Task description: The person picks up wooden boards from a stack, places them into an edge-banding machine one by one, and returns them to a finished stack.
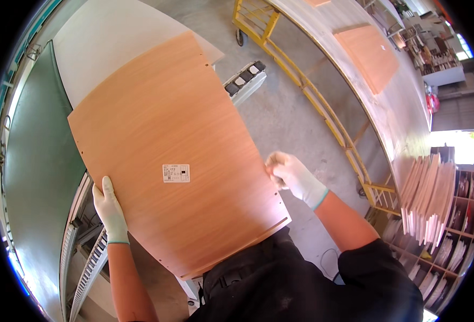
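Note:
A large wood-grain panel (167, 118) lies in front of me, with small holes near its edges and a groove along its near end. A white printed label (176, 173) is stuck on its face. My left hand (108, 211), in a white glove with a green cuff, grips the panel's left edge, its thumb on top and the other fingers partly hidden. By the right edge is my gloved right hand (297, 177), its fingers curled in and slightly blurred. Whatever its fingertips hold, if anything, cannot be made out.
Beneath the panel's far end is a pale board (119, 37). A green surface (36, 177) and a roller track (89, 268) run along the left. At right stands a yellow-framed cart (323, 110) with another wood-grain panel (368, 56) on top. Stacked boards (427, 198) and shelving stand beyond.

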A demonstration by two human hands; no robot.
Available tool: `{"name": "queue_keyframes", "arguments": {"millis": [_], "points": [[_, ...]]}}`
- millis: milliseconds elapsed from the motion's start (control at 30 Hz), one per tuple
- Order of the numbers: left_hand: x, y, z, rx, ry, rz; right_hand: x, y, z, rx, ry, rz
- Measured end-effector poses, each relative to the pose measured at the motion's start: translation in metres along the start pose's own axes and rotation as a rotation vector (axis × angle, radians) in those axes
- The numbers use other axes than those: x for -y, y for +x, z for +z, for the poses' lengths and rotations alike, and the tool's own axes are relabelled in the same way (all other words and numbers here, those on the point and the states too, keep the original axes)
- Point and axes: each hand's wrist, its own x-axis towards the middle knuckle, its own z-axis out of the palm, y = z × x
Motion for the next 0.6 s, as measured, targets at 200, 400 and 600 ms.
{"name": "queue_keyframes", "arguments": {"millis": [200, 400, 600], "points": [[-0.007, -0.004, 0.003, 0.038, 0.041, -0.005, -0.019, -0.020, -0.006, -0.041, 0.011, -0.048], [-0.012, -0.002, 0.015, 0.022, -0.027, 0.000, 0.038, 0.042, 0.011, 0.003, 0.022, -0.215], [-0.015, -0.004, 0.024, 0.051, -0.017, -0.048, 0.093, 0.098, 0.027, -0.059, -0.051, -0.300]]}}
